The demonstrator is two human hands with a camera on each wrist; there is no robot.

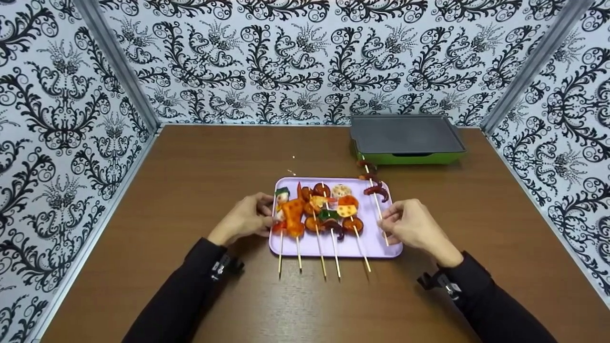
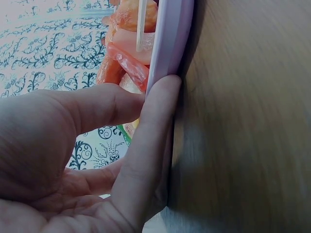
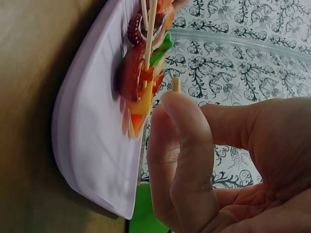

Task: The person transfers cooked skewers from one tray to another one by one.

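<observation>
A lilac tray (image 1: 373, 231) lies on the table with several food skewers (image 1: 292, 214) on it, their sticks jutting past its near edge. At the tray's left side, my left hand (image 1: 245, 216) grips the rim between thumb and fingers; the left wrist view shows this pinch on the tray wall (image 2: 167, 43). Over the tray's right side, my right hand (image 1: 412, 224) pinches the lower stick of a skewer with dark red tentacle-like pieces (image 1: 375, 190). Its blunt stick end (image 3: 176, 84) pokes out of the fingers in the right wrist view, where its food is hidden.
Behind the tray to the right stands a green box-shaped appliance with a flat grey top (image 1: 405, 136). Patterned panels (image 1: 305, 62) enclose the brown table (image 1: 214, 162) at the back and both sides. Tiny pale specks lie behind the tray.
</observation>
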